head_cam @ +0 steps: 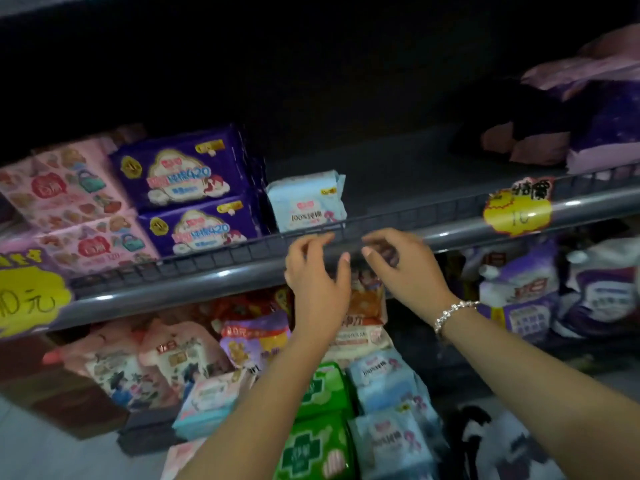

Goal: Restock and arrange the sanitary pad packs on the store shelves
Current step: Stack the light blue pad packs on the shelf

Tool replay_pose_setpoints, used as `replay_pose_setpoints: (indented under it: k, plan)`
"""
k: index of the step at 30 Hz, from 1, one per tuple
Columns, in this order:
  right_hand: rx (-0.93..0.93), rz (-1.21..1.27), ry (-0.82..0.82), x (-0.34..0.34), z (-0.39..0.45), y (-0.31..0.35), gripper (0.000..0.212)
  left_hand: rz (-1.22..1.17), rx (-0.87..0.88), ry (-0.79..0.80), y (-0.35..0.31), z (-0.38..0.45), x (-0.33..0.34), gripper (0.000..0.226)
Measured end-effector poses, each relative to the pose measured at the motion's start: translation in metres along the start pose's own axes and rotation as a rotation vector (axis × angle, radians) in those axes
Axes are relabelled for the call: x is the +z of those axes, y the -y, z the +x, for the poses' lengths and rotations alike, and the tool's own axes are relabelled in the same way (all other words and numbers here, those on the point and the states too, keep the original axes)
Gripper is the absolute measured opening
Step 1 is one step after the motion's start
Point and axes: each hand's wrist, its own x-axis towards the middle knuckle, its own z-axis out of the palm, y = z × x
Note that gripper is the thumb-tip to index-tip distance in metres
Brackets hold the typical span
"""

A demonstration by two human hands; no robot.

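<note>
A light blue pad pack (pixel 308 202) stands upright on the upper shelf, right of two stacked purple packs (pixel 187 192) and two pink packs (pixel 65 209). My left hand (pixel 317 271) and my right hand (pixel 403 263) hover side by side just in front of the shelf's grey front rail (pixel 207 275), below the blue pack. Both hands have their fingers apart and hold nothing. More light blue packs (pixel 388 403) and green packs (pixel 318 420) lie in a heap below my forearms.
The upper shelf floor (pixel 415 168) right of the blue pack is bare up to purple and pink packs (pixel 595 126) at far right. Yellow price tags (pixel 517 209) hang on the rail. The lower shelf holds mixed pink, orange and purple packs (pixel 519 292).
</note>
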Motion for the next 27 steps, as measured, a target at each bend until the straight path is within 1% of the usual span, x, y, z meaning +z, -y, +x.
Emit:
replay_pose_setpoints:
  k: [3, 5, 6, 8, 9, 11, 13, 15, 18, 19, 21, 23, 25, 27]
  plan:
    - [0.198, 0.014, 0.111, 0.012, -0.033, -0.03, 0.011, -0.087, -0.137, 0.203, 0.012, -0.038, 0.025, 0.029]
    - [0.403, -0.044, 0.261, 0.019, -0.049, -0.049, 0.011, -0.068, -0.228, 0.382, 0.027, -0.064, 0.042, 0.025]
    - [0.499, -0.097, 0.37, 0.022, -0.056, -0.058, 0.014, -0.052, -0.281, 0.471, 0.034, -0.077, 0.049, 0.027]
    - [0.647, -0.208, 0.592, 0.029, -0.067, -0.083, 0.034, 0.011, -0.388, 0.632, 0.049, -0.099, 0.058, 0.035]
    - [0.709, -0.246, 0.674, 0.033, -0.073, -0.096, 0.04, 0.052, -0.41, 0.708, 0.055, -0.107, 0.06, 0.038]
    - [0.805, -0.265, 0.773, 0.038, -0.087, -0.117, 0.041, 0.145, -0.372, 0.847, 0.064, -0.116, 0.061, 0.038]
    - [0.946, -0.162, 0.812, 0.038, -0.1, -0.131, 0.033, 0.234, -0.298, 0.917, 0.07, -0.122, 0.06, 0.041]
    - [1.089, -0.028, 0.854, 0.038, -0.113, -0.141, 0.043, 0.279, -0.232, 0.98, 0.075, -0.129, 0.059, 0.051]
    - [1.227, 0.111, 0.939, 0.044, -0.133, -0.159, 0.056, 0.319, -0.154, 1.179, 0.08, -0.147, 0.059, 0.072]
    - [1.25, 0.147, 0.957, 0.047, -0.139, -0.166, 0.058, 0.34, -0.111, 1.199, 0.082, -0.152, 0.059, 0.074]
    - [1.246, 0.185, 0.979, 0.052, -0.152, -0.177, 0.058, 0.381, -0.036, 1.163, 0.087, -0.16, 0.06, 0.071]
    - [1.231, 0.216, 0.975, 0.054, -0.159, -0.181, 0.07, 0.403, -0.028, 1.139, 0.09, -0.163, 0.061, 0.069]
    - [1.222, 0.233, 0.913, 0.054, -0.163, -0.183, 0.08, 0.407, -0.032, 1.143, 0.091, -0.165, 0.063, 0.069]
    - [1.23, 0.265, 0.852, 0.053, -0.166, -0.182, 0.072, 0.405, -0.029, 1.141, 0.09, -0.165, 0.062, 0.07]
